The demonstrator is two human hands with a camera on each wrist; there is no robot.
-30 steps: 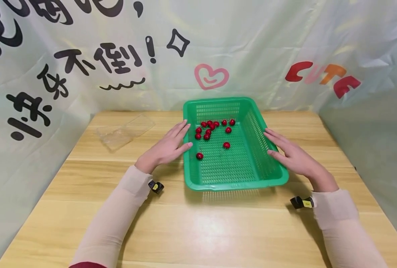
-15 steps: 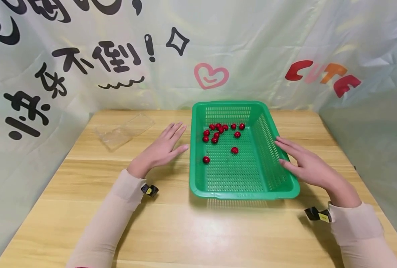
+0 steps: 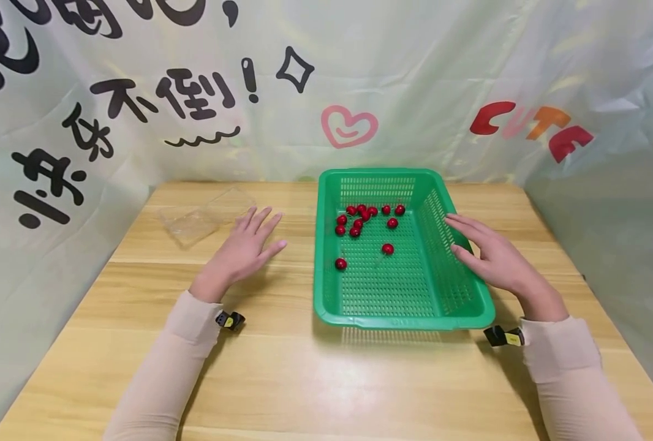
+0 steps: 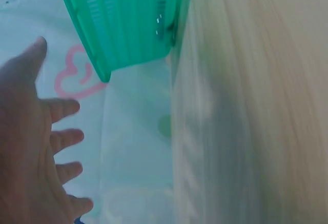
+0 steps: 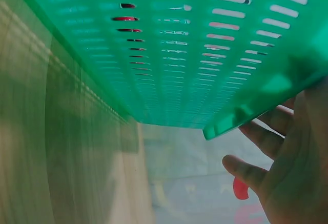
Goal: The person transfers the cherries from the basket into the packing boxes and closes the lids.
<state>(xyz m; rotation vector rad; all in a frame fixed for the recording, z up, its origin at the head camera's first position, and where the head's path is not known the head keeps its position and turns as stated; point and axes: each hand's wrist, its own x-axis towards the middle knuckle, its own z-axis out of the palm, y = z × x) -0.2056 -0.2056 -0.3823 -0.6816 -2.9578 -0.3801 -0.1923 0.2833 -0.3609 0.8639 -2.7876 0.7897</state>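
The right hand [image 3: 492, 257] lay flat, fingers spread, on the green plastic basket [image 3: 459, 269] of small red cherries [image 3: 366, 215]; the left hand [image 3: 244, 248] was spread nearby, so sliding looked nearly finished

A makeshift recording booth: printed backdrop sheets [image 3: 139, 92] enclose a wooden table [image 3: 304, 380].
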